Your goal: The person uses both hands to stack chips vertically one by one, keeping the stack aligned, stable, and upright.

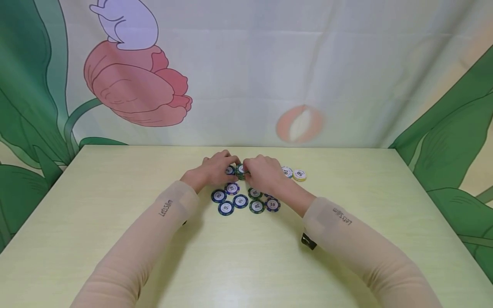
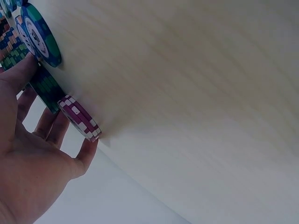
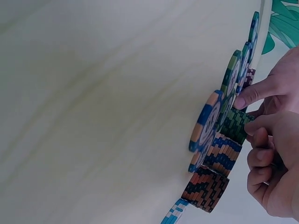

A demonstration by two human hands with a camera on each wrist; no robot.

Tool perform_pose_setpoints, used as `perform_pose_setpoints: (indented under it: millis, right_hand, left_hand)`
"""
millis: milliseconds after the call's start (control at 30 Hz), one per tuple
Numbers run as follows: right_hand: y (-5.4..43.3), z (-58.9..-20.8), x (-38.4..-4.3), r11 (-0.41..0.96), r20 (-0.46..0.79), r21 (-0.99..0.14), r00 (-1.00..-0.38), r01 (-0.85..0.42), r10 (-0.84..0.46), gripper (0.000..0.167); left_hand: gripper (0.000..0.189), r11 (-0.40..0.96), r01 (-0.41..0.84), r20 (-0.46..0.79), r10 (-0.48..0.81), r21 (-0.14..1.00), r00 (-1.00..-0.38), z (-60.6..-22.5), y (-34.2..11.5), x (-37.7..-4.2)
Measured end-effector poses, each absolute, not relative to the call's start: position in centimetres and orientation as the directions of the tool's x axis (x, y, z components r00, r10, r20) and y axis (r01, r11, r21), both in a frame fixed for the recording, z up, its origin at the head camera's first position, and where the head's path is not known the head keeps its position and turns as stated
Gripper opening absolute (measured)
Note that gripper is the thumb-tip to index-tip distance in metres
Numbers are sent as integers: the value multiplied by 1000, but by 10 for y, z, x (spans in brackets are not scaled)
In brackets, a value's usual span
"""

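Observation:
Between both hands stands a stack of green poker chips (image 3: 235, 125) near the table's back. My left hand (image 1: 215, 169) straddles the stack, its thumb (image 3: 254, 92) at the near side and fingers behind. A short purple-and-white stack (image 2: 79, 119) sits by its little finger. My right hand (image 1: 265, 172) has its fingers curled, with thumb and index fingertip at the green stack's upper edge; its grip is partly hidden. Beside the green stack stand a blue-and-orange stack (image 3: 223, 153) and a black-and-orange stack (image 3: 205, 189).
Several loose chips lie flat in front of the hands, among them a blue chip (image 1: 226, 208), a green chip (image 1: 256, 206) and a blue-and-orange chip (image 1: 272, 204). A yellow-edged chip (image 1: 299, 175) is at the right. A printed curtain (image 1: 239, 85) hangs behind the table (image 1: 239, 265).

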State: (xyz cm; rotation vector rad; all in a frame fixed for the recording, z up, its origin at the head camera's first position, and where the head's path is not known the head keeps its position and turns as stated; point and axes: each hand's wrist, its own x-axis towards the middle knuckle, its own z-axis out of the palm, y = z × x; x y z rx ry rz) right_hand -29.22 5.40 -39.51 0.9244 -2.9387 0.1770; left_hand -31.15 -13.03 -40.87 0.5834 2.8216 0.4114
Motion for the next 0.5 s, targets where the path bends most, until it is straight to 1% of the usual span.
perform_pose_setpoints:
  millis: [233,500]
  right_hand:
    - [54,-397,-292,812,101,-96,-817,-576,-567,12]
    - [53,-397,-292,819,96,-74,-822,-569,-562,12]
  left_hand:
    - [47,881,354,-162,417,315,-894,-410,-130,-312]
    - [48,881,350,-168,416,320,-894,-407,-131,-311]
